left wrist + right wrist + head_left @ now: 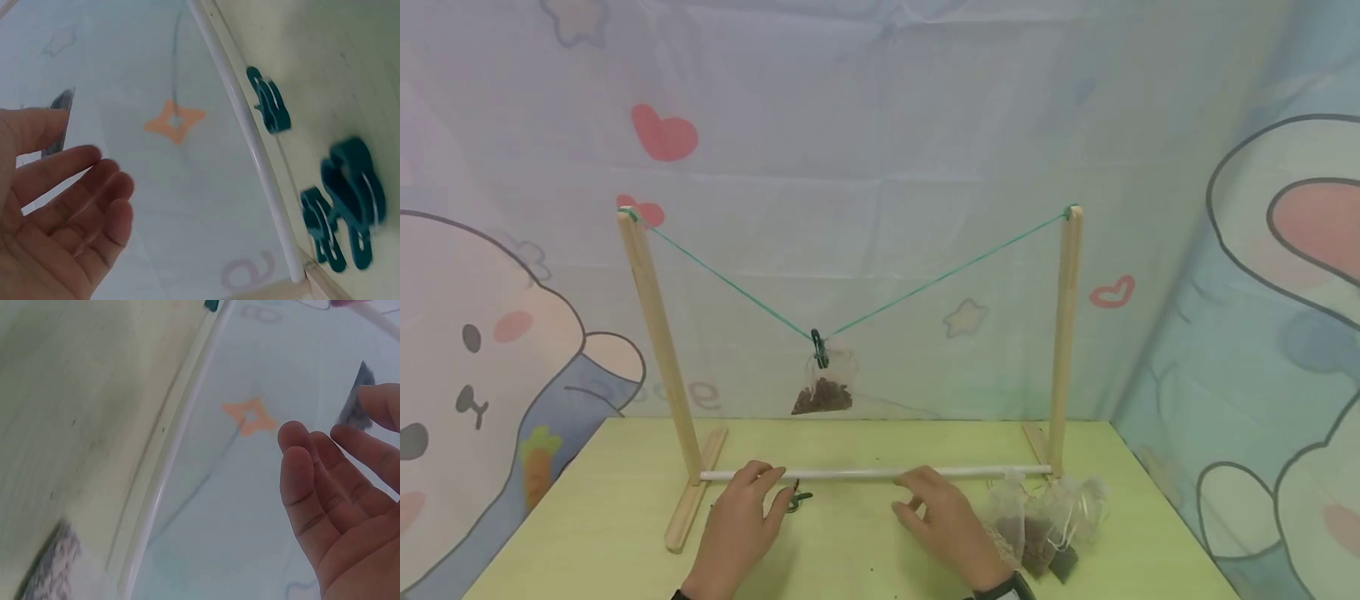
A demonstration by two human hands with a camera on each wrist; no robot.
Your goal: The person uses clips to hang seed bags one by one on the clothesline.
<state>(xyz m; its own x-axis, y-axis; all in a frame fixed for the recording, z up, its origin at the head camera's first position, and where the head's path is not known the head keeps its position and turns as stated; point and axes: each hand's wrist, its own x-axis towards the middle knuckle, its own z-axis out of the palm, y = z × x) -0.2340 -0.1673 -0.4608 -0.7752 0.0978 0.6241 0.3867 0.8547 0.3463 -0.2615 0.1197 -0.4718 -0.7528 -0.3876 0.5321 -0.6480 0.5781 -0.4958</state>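
Observation:
My left hand hovers over the table near the white rod, fingers loosely bent and holding nothing. Green spring clips lie on the table beside it, partly hidden by that hand in the head view. To the right, my right hand is also relaxed and holds nothing, its fingertips overlapping the rod in the head view. Beyond both hands, a sheer bag with dark brown contents hangs from a green clip on a green string, which sags in a V.
Two wooden posts on flat feet carry the string's ends, with the rod joining them low down. Right of my right hand, several sheer filled bags lie bunched on the yellow table. A printed cloth hangs behind.

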